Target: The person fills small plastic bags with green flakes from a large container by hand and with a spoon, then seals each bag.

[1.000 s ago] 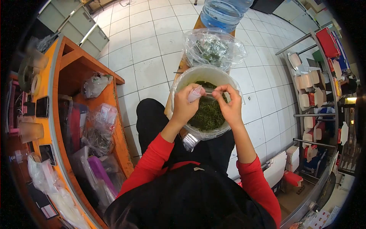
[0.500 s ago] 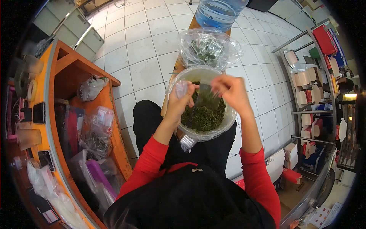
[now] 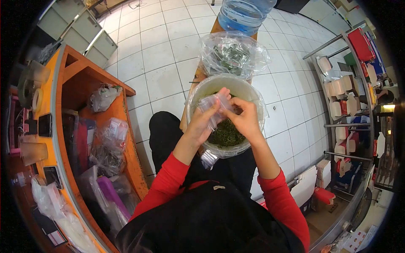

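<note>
A small stack of clear plastic bags [image 3: 207, 103] lies in my left hand [image 3: 202, 122], with the thumb pressed over it. My right hand [image 3: 245, 120] has its thumb and fingers pinched together at the right side of these bags. Whether it grips a bag there is hard to make out. Both hands are above a whitish bucket [image 3: 199, 86] lined with thin plastic. Chopped green herbs [image 3: 228, 135] show in the bucket below my hands, partly hidden by them.
Behind the bucket a large clear bag of green leaves [image 3: 232, 55] rests on a wooden bench [image 3: 217, 27], before a blue water jug [image 3: 242, 17]. An orange counter [image 3: 126, 139] stands left, a metal rack with boxes [image 3: 348, 126] right.
My right hand has moved left and down to meet the bags in my left hand. The clear piece seen between the hands earlier is now gathered with the stack.
</note>
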`<action>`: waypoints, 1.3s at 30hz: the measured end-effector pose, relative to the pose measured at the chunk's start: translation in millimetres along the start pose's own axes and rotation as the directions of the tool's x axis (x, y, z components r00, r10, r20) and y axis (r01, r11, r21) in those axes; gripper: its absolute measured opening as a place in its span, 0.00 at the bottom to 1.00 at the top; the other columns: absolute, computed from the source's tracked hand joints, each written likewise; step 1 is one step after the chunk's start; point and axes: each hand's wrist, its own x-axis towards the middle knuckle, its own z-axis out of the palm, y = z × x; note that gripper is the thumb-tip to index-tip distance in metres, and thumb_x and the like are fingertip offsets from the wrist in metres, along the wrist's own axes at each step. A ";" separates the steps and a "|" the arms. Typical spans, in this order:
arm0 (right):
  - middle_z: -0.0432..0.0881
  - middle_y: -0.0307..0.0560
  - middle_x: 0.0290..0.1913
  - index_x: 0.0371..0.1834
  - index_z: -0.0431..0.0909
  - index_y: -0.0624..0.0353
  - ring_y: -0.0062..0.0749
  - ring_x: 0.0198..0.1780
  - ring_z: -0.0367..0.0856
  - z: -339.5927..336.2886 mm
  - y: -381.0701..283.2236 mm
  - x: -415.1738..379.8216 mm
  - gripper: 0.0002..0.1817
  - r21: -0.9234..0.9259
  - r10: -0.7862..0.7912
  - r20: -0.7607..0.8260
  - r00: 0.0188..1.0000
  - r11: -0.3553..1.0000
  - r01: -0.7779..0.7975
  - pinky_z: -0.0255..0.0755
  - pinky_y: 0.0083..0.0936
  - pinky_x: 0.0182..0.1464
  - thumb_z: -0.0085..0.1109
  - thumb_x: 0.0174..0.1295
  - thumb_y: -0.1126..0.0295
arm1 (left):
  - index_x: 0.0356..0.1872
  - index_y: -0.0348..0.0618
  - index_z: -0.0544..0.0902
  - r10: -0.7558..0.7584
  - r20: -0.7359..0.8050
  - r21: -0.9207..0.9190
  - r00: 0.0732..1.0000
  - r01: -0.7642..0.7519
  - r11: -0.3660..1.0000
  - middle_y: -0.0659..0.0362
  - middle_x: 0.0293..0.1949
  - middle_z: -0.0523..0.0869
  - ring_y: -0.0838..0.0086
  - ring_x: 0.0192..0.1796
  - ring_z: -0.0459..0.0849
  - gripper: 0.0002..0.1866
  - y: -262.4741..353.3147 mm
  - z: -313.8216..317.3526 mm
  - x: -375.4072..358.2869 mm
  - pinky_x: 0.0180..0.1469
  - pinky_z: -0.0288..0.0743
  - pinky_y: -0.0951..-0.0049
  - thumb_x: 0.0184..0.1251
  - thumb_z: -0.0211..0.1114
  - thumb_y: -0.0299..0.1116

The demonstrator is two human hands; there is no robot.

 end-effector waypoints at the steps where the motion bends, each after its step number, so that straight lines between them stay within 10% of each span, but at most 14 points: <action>1: 0.79 0.35 0.29 0.40 0.80 0.63 0.16 0.29 0.74 -4.6 6.2 0.8 0.11 0.036 0.034 0.015 0.999 0.999 -0.034 0.68 0.17 0.30 0.67 0.54 0.73 | 0.65 0.39 0.65 -0.006 0.001 -0.003 1.000 0.006 1.000 0.51 0.63 0.72 0.66 0.65 0.70 0.26 3.0 1.0 -0.6 0.63 0.68 0.64 0.69 0.59 0.37; 11: 0.80 0.42 0.37 0.34 0.83 0.64 0.18 0.31 0.78 -5.6 -4.6 -5.7 0.07 0.313 0.158 -0.223 0.962 0.946 -0.083 0.72 0.13 0.28 0.68 0.51 0.79 | 0.48 0.39 0.78 0.203 -0.199 0.212 0.959 -0.161 0.964 0.60 0.43 0.83 0.79 0.47 0.80 0.16 6.0 15.7 -3.8 0.51 0.72 0.77 0.60 0.69 0.29; 14: 0.81 0.41 0.34 0.30 0.84 0.65 0.17 0.33 0.78 -4.4 -4.4 -7.6 0.05 0.223 -0.063 -0.275 0.959 0.967 0.127 0.72 0.12 0.29 0.69 0.50 0.79 | 0.46 0.39 0.80 0.113 -0.150 0.212 0.982 -0.080 0.974 0.62 0.41 0.83 0.79 0.46 0.80 0.14 6.2 12.3 -5.0 0.51 0.72 0.77 0.61 0.68 0.32; 23: 0.80 0.37 0.23 0.23 0.83 0.60 0.16 0.26 0.74 -37.2 0.7 -14.0 0.05 0.664 0.295 0.192 0.936 0.663 -0.346 0.64 0.14 0.28 0.72 0.46 0.76 | 0.25 0.48 0.74 0.295 -0.436 0.223 0.851 -0.215 0.951 0.71 0.19 0.70 0.87 0.23 0.68 0.12 13.5 -24.9 -2.8 0.26 0.62 0.83 0.61 0.69 0.36; 26: 0.80 0.37 0.23 0.21 0.82 0.61 0.15 0.26 0.73 -33.6 7.3 -16.0 0.06 0.598 0.298 0.052 0.953 0.755 -0.268 0.64 0.12 0.29 0.72 0.46 0.76 | 0.24 0.43 0.79 0.544 -0.305 0.534 0.782 -0.332 0.778 0.67 0.19 0.76 0.87 0.23 0.72 0.10 15.1 -25.3 -5.5 0.27 0.65 0.83 0.59 0.71 0.33; 32: 0.79 0.36 0.19 0.23 0.82 0.63 0.13 0.24 0.73 -3.7 -6.0 -26.6 0.06 0.188 0.154 -0.145 0.977 0.974 -0.125 0.65 0.13 0.28 0.71 0.48 0.74 | 0.35 0.36 0.86 0.438 0.159 0.802 0.885 -0.375 0.465 0.58 0.28 0.87 0.83 0.29 0.80 0.10 1.2 6.6 -12.1 0.34 0.74 0.79 0.55 0.72 0.31; 36: 0.80 0.41 0.19 0.24 0.82 0.64 0.14 0.21 0.75 -6.6 -20.7 -28.8 0.06 0.209 0.122 -0.079 0.989 0.973 -0.103 0.67 0.16 0.25 0.70 0.49 0.74 | 0.36 0.36 0.86 0.319 0.134 0.829 0.938 -0.283 0.483 0.56 0.29 0.88 0.83 0.31 0.80 0.06 12.8 6.6 -19.9 0.34 0.74 0.79 0.59 0.64 0.24; 39: 0.80 0.46 0.18 0.23 0.79 0.62 0.25 0.19 0.78 -2.8 -19.4 -29.4 0.05 -0.025 -0.013 -0.122 0.992 1.000 0.010 0.70 0.23 0.24 0.65 0.51 0.74 | 0.30 0.38 0.85 0.293 0.157 0.948 0.943 -0.227 0.221 0.51 0.25 0.84 0.71 0.24 0.82 0.06 23.0 13.2 -26.4 0.29 0.72 0.73 0.56 0.61 0.26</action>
